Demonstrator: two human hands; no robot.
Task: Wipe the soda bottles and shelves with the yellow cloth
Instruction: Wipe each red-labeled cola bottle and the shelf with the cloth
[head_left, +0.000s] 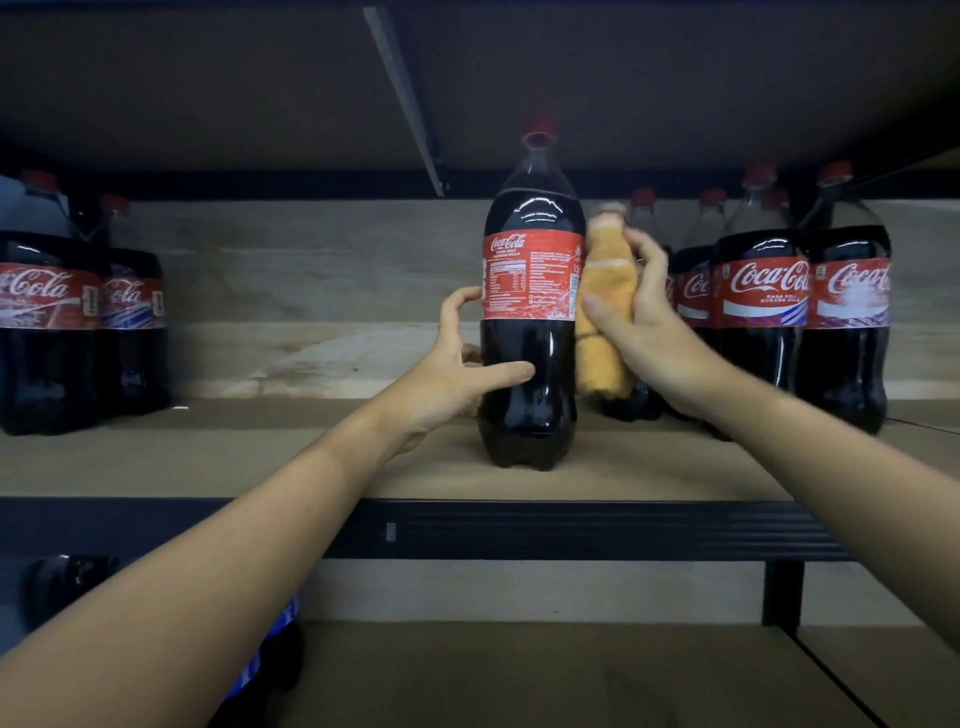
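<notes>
Shelving of pale board on dark metal rails fills the view, with a lower shelf (571, 675) nearest and a dark bottle with a blue label (265, 660) lying at its left. Above it, on the middle shelf (260, 457), one cola bottle (530, 312) stands upright near the front edge. The left hand (452, 374) grips its lower body, thumb across the front and fingers curled round the far side. The right hand (639, 317) clutches the yellow cloth (605, 306), bunched and pressed against the bottle's right flank. Farther back, more cola bottles stand at the right (763, 322) and left (47, 322).
</notes>
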